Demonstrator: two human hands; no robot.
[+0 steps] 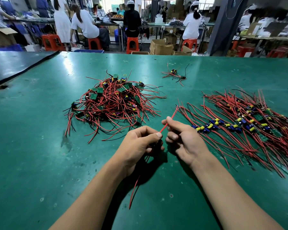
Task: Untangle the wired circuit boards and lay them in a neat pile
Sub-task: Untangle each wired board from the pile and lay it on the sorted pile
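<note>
A tangled heap of small green circuit boards with red and black wires (111, 102) lies on the green table, ahead and left of my hands. To the right, combed-out boards with their wires laid side by side form a flat pile (249, 125). My left hand (140, 143) grips one wired board, mostly hidden in the fingers; its red wires hang down toward me (135, 188). My right hand (181, 138) pinches one red wire of that board (169, 121), which runs up and away between thumb and forefinger.
A small separate clump of wired boards (174, 74) lies farther back on the green table (40, 146). A dark table edge (23, 68) crosses the far left. Beyond the table, people sit on red stools (132, 44) among cardboard boxes (161, 47).
</note>
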